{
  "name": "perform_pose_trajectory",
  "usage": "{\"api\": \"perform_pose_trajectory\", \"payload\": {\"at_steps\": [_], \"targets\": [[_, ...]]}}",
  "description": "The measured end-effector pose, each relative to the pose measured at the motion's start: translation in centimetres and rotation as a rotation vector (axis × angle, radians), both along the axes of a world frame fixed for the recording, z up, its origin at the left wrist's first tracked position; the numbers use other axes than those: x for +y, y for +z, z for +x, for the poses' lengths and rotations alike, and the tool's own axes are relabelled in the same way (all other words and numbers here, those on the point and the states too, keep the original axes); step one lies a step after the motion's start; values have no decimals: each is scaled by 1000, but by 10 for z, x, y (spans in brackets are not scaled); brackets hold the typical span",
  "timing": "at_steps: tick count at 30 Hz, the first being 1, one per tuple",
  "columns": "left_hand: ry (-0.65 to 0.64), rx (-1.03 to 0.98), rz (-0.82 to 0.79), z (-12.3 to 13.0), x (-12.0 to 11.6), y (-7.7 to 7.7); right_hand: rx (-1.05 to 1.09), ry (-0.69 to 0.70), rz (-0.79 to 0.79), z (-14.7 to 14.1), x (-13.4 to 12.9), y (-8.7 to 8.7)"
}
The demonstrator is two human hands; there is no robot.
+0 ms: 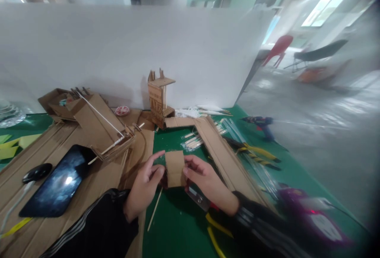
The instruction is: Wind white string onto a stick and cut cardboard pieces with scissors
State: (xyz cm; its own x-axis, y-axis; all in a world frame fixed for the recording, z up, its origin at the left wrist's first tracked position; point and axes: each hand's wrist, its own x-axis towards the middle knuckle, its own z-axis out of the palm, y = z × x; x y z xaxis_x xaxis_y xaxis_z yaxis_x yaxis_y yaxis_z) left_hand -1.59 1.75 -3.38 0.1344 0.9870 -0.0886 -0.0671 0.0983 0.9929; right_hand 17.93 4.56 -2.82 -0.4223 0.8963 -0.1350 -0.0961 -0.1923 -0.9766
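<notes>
A small, roughly rectangular piece of cardboard (175, 169) is held up between my hands over the green table, with a crease across its lower part. My right hand (208, 180) pinches its right edge, thumb in front. At the left edge is my left hand (147, 180), its index finger stretched toward the top corner and its thumb bent by the side; its other fingers are partly hidden. A metal hand tool with a red grip (198, 197) lies beneath my right hand, partly covered. Below the cardboard piece, a thin wooden stick (154, 210) rests on the table.
Left are a cardboard model (97, 115), a tablet (59, 182) and a black mouse (37, 172). A cardboard tower (158, 99) stands by the white partition (133, 48). Right are a long cardboard strip (225, 155), yellow-black pliers (258, 151), a drill (261, 123) and a purple device (308, 214).
</notes>
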Motion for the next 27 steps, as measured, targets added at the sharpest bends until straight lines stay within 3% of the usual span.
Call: {"api": "perform_pose_trajectory", "payload": {"at_steps": [8,19,23,27], "targets": [[-4,-79,-64,0,1,-1,-30,-8,40,0,0,2],[-92,31,-32,2,1,-12,-60,15,23,-4,-5,10],[-6,202,85,1,0,-10,-87,4,56,-3,-3,8],[98,447,332,0,-3,-3,-182,-126,152,-2,-2,4]]}}
